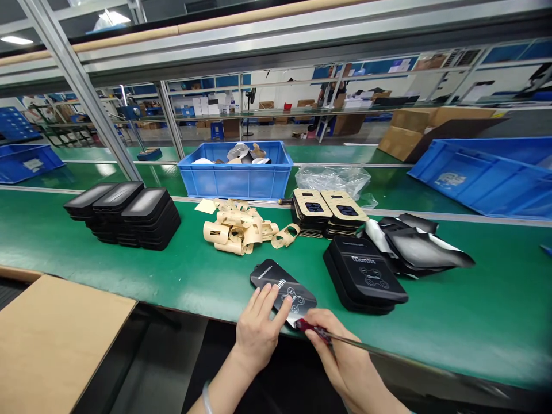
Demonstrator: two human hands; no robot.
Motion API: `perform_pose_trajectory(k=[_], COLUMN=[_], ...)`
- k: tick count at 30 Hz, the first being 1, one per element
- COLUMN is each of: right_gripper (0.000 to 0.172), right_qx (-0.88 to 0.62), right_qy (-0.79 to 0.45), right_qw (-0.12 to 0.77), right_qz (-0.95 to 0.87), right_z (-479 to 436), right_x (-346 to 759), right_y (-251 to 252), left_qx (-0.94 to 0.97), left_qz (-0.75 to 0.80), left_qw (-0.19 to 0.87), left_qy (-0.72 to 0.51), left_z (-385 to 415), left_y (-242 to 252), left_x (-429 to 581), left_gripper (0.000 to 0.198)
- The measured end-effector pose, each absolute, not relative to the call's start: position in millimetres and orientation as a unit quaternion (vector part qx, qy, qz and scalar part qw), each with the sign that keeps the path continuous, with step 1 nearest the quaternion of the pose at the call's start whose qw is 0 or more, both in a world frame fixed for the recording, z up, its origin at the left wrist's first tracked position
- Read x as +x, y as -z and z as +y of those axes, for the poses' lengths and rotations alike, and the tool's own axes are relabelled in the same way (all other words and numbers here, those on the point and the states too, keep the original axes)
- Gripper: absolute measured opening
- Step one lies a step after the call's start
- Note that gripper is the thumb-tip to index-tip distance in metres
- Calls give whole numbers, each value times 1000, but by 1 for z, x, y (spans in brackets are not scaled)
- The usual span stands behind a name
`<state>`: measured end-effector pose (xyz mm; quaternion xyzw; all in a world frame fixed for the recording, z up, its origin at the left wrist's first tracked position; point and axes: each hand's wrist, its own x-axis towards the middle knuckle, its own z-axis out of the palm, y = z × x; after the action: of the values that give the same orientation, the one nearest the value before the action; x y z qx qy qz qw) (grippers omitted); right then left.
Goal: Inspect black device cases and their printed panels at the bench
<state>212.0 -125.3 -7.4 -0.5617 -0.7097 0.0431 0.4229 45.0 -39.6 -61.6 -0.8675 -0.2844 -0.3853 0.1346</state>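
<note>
A black panel with white print (297, 290) lies at the front edge of the green bench. My left hand (259, 325) rests on it with fingers spread. My right hand (340, 351) is wrapped round a screwdriver with a dark red handle (311, 330); the handle's end touches the panel's near corner and the long shaft points right. Just right of the panel stands a stack of black printed panels (362, 276). Behind are curled beige backing sheets (241, 227) and two stacks of beige-faced frames (325, 210).
Stacked black cases (129, 213) stand at the left. A blue bin (237, 178) is at the back centre, another blue bin (487, 172) at the right. Black and white film (422, 247) lies right of the panels. A cardboard sheet (60, 339) juts in at lower left.
</note>
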Motion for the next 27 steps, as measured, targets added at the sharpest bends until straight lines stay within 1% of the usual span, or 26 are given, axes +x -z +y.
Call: perform_pose_trajectory(k=[4, 9, 14, 19, 22, 24, 27], right_gripper=[14, 20, 21, 24, 26, 25, 21], right_qx=[-633, -678, -662, -678, -714, -723, -697], right_qy=[15, 78, 51, 57, 62, 39, -7], right_qw=[390, 406, 407, 402, 414, 436, 467], right_qz=[-668, -607, -627, -613, -562, -534, -543], right_z=[-122, -122, -111, -115, -134, -144, -146], right_x=[225, 238, 231, 245, 261, 266, 261], right_y=[3, -8, 3, 2, -12, -21, -23], left_qx=[-868, -869, -874, -883, -883, -878, -873], left_qz=[-281, -277, -272, -266, -265, -269, -274], left_qw=[138, 138, 138, 132, 128, 125, 123], left_qy=[386, 386, 378, 365, 366, 375, 384], left_z=[-39, -40, -39, -39, -40, -41, -41], left_y=[62, 61, 62, 61, 60, 60, 60], left_x=[44, 44, 43, 40, 39, 38, 39], left_gripper=[59, 56, 52, 39, 49, 56, 56])
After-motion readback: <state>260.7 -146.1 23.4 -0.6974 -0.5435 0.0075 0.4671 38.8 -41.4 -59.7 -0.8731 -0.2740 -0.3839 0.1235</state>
